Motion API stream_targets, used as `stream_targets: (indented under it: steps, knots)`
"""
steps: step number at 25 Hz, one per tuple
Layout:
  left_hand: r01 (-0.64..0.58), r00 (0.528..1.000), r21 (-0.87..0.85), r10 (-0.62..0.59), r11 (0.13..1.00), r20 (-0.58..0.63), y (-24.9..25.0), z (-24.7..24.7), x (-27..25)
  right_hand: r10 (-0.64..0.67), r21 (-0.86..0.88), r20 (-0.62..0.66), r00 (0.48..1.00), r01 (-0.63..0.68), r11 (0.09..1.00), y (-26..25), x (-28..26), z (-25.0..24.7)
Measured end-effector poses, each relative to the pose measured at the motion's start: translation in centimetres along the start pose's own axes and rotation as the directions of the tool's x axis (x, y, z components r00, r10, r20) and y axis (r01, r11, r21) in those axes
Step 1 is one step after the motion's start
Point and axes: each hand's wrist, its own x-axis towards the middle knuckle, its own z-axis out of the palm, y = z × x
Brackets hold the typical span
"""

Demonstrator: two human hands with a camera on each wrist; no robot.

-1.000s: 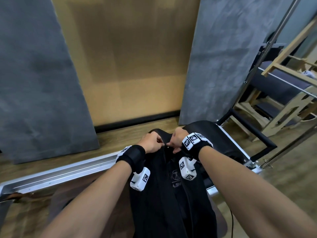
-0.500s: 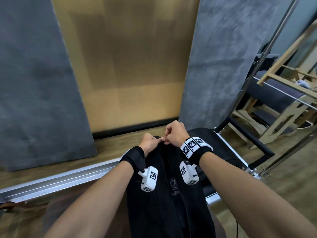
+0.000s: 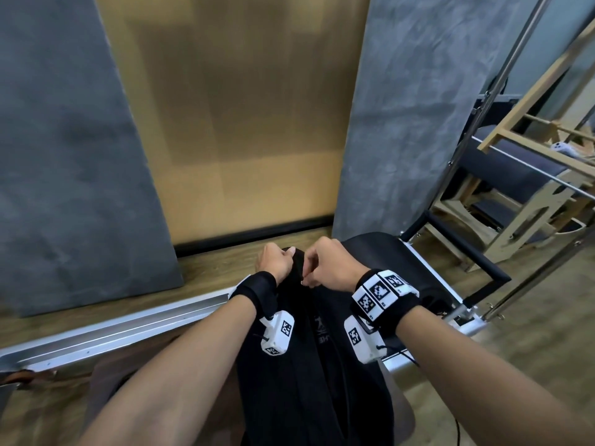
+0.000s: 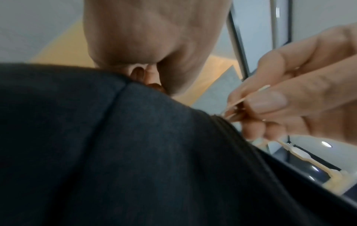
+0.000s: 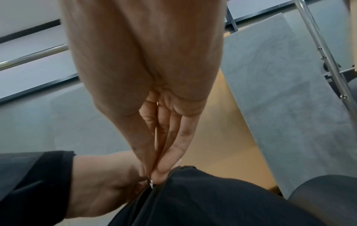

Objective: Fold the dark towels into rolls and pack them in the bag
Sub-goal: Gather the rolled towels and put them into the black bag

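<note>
A black fabric bag (image 3: 309, 365) stands upright in front of me, between my forearms. My left hand (image 3: 277, 262) grips the bag's top edge from the left, fingers curled over the fabric (image 4: 135, 152). From the right, my right hand (image 3: 325, 268) pinches a small metal zipper pull (image 5: 151, 182) between thumb and fingertips at the bag's top seam (image 5: 212, 198). The same pinch shows in the left wrist view, with the right hand's fingers (image 4: 289, 99) at the seam. No towel is in view.
A black padded seat (image 3: 386, 252) and a black bar (image 3: 467, 252) lie just behind and right of the bag. A metal rail (image 3: 112, 326) runs along the wooden floor at left. Grey panels (image 3: 64, 156) lean on the wall; wooden frames (image 3: 515, 188) stand at right.
Both hands have stayed at the bag's top. They touched half a second ago; now a strip of the bag's top edge shows between them, and the right hand sits slightly lower.
</note>
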Motion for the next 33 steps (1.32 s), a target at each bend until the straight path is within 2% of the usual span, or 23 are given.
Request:
stream_targets:
  steps: [2, 3, 5, 6, 7, 8, 12, 14, 16, 19, 21, 22, 24, 25, 26, 27, 29, 30, 33]
  knots:
    - [-0.155, 0.988, 0.048, 0.156, 0.987, -0.019, -0.2, -0.4, -2.1, 0.001, 0.029, -0.052, 0.999, 0.0, 1.0, 0.4, -1.0, 0.3]
    - [-0.272, 0.962, 0.04, 0.273, 0.961, -0.024, -0.6, -0.6, -3.7, 0.001, 0.036, -0.077, 0.997, 0.002, 0.999, 0.7, -1.6, 0.5]
    - [-0.519, 0.853, 0.071, 0.521, 0.852, -0.016, -1.9, -1.0, -7.0, -0.006, 0.053, -0.122, 0.993, 0.012, 0.999, 1.4, -2.7, 1.0]
    - [-0.603, 0.794, 0.144, 0.608, 0.785, 0.007, -2.6, -1.2, -8.6, -0.008, 0.053, -0.143, 0.99, 0.016, 0.998, 1.7, -3.3, 1.4]
    - [-0.645, 0.757, 0.209, 0.653, 0.735, 0.042, -3.2, -1.3, -9.9, -0.006, 0.052, -0.162, 0.987, 0.015, 0.999, 1.9, -3.7, 1.7]
    - [-0.648, 0.755, 0.239, 0.651, 0.723, 0.078, -3.7, -1.4, -11.0, -0.003, 0.057, -0.174, 0.985, 0.013, 0.998, 2.1, -4.1, 2.1]
    - [-0.546, 0.831, 0.236, 0.483, 0.804, 0.276, -4.4, -1.6, -13.2, -0.01, 0.078, -0.23, 0.973, 0.029, 0.997, 2.1, -6.4, 3.1]
    - [-0.508, 0.837, 0.278, 0.391, 0.815, 0.382, -4.5, -1.5, -13.2, -0.034, 0.087, -0.245, 0.969, 0.057, 0.995, 2.1, -8.0, 3.5]
    - [-0.503, 0.836, 0.329, 0.353, 0.799, 0.42, -4.6, -1.4, -12.8, -0.05, 0.102, -0.251, 0.967, 0.078, 0.992, 2.1, -9.6, 4.0]
    - [-0.498, 0.851, 0.416, 0.334, 0.761, 0.406, -5.1, -0.6, -13.5, -0.061, 0.126, -0.284, 0.957, 0.1, 0.987, 2.3, -12.2, 5.1]
    - [-0.477, 0.873, 0.367, 0.381, 0.799, 0.305, -5.6, 0.1, -15.0, -0.041, 0.156, -0.319, 0.947, 0.094, 0.983, 2.5, -13.5, 5.8]
    - [-0.495, 0.868, 0.314, 0.444, 0.81, 0.223, -5.9, 0.4, -16.2, -0.029, 0.164, -0.333, 0.943, 0.088, 0.983, 2.6, -13.9, 6.1]
    - [-0.59, 0.797, 0.249, 0.603, 0.768, 0.03, -6.6, 0.6, -18.8, -0.024, 0.168, -0.36, 0.933, 0.09, 0.982, 2.7, -14.5, 6.4]
    - [-0.621, 0.761, 0.252, 0.648, 0.742, -0.03, -6.9, 0.8, -20.1, -0.029, 0.167, -0.371, 0.928, 0.098, 0.981, 2.7, -14.9, 6.5]
    - [-0.623, 0.755, 0.256, 0.654, 0.739, -0.049, -7.0, 0.9, -21.2, -0.037, 0.162, -0.38, 0.924, 0.106, 0.981, 2.7, -15.3, 6.7]
    - [-0.592, 0.787, 0.248, 0.617, 0.767, -0.026, -7.1, 1.0, -22.2, -0.045, 0.157, -0.386, 0.921, 0.113, 0.981, 2.7, -15.7, 6.9]
    - [-0.478, 0.878, 0.233, 0.47, 0.847, 0.093, -7.3, 1.1, -23.4, -0.054, 0.157, -0.382, 0.923, 0.122, 0.98, 2.7, -16.8, 7.4]
    - [-0.439, 0.898, 0.243, 0.411, 0.865, 0.158, -7.4, 1.1, -23.6, -0.063, 0.155, -0.375, 0.925, 0.13, 0.979, 2.8, -17.4, 7.7]
    - [-0.404, 0.905, 0.29, 0.334, 0.868, 0.263, -7.3, 1.2, -23.5, -0.088, 0.151, -0.365, 0.927, 0.152, 0.977, 3.1, -19.9, 8.4]
